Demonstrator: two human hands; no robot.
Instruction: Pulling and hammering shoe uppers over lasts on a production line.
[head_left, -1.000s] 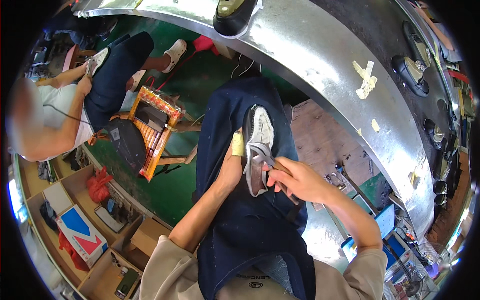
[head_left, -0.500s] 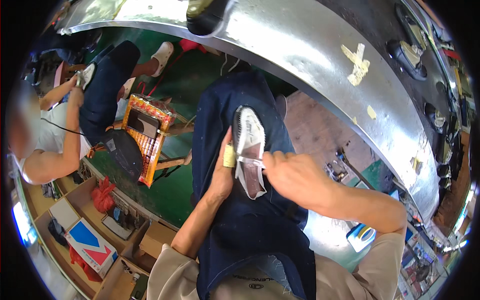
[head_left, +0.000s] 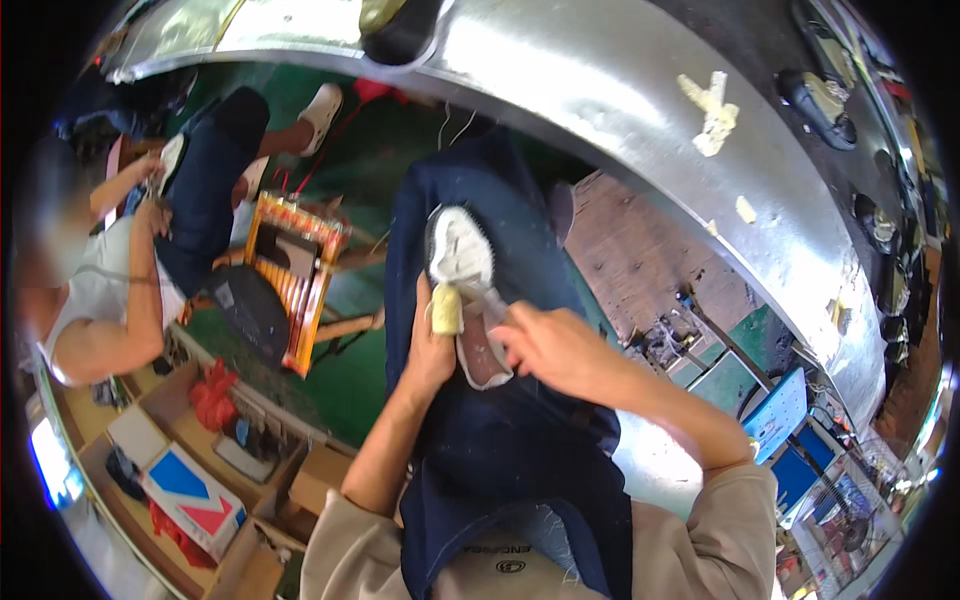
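An unfinished shoe [head_left: 462, 248] lies over my thighs, with a white toe part, a dark stitched-looking edge and a brownish heel part. My left hand [head_left: 430, 350] grips its left side. A pale yellow wrapped piece [head_left: 447, 310], apparently around the left thumb, presses on the shoe's middle. My right hand [head_left: 550, 345] is closed beside the shoe's right edge, at a thin, pale piece [head_left: 490, 305] that is blurred. What kind of thing this is, I cannot make out. Dark blue cloth [head_left: 500, 440] covers my lap.
A metal bench [head_left: 590, 80] curves ahead of me, with dark shoes [head_left: 820, 108] beyond it. To the left stand an orange-edged stool [head_left: 300, 285] with a black cap [head_left: 245, 310] and a seated co-worker [head_left: 120, 290] handling a shoe. Wooden compartments [head_left: 170, 400] sit at lower left.
The shoe has shifted left and tilted in my left hand. The yellow wrapped piece now lies over its middle. My right hand has moved slightly left and down.
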